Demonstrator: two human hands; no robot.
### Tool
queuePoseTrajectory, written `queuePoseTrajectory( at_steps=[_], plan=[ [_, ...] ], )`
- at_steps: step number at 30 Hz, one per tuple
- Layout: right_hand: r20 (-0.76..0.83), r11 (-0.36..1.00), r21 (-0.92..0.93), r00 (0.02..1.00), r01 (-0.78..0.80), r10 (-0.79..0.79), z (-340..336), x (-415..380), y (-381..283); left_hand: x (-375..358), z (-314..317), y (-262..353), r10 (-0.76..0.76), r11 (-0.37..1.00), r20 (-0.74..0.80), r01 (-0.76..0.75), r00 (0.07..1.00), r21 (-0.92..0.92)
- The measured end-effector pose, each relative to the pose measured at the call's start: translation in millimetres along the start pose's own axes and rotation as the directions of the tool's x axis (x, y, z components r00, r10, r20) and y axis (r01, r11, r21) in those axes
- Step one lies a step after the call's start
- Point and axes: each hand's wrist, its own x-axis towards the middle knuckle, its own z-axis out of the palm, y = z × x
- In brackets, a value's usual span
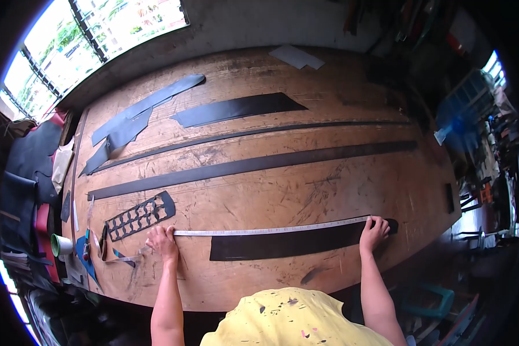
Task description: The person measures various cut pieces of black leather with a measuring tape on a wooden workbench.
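A pale measuring tape is stretched along the upper edge of a black strip of leather-like material near the table's front. My left hand is closed on the tape, left of the strip's left end. From that hand the tape's slack trails off leftward in loose curls. My right hand pinches the tape's other end and rests over the strip, close to its right end. Part of the strip is hidden beneath the right hand.
A cut-out black lattice piece lies beyond my left hand. Farther back are a long dark strip, a thinner strip and black offcuts. A white roll stands at the wooden table's left edge.
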Motion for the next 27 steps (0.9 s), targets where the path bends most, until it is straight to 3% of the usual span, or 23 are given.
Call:
queuePoseTrajectory(
  at_steps=[16, 22, 27],
  plan=[
    [-0.033, 0.997, 0.070, 0.999, -0.021, 0.023, -2, -1, -1, -2, 10, 2, -0.017, 1.000, -0.070, 0.016, 0.997, -0.015],
    [-0.049, 1.000, 0.009, 0.999, 0.013, -0.013, 4, -1, 2, -4, 13, -1, -0.042, 0.999, -0.132, 0.045, 0.990, 0.019],
    [-0.036, 1.000, -0.018, 0.999, 0.018, -0.019, 2, -2, 3, -9, -5, 12, -0.139, 0.989, -0.029, 0.138, 0.990, -0.052]
  ],
)
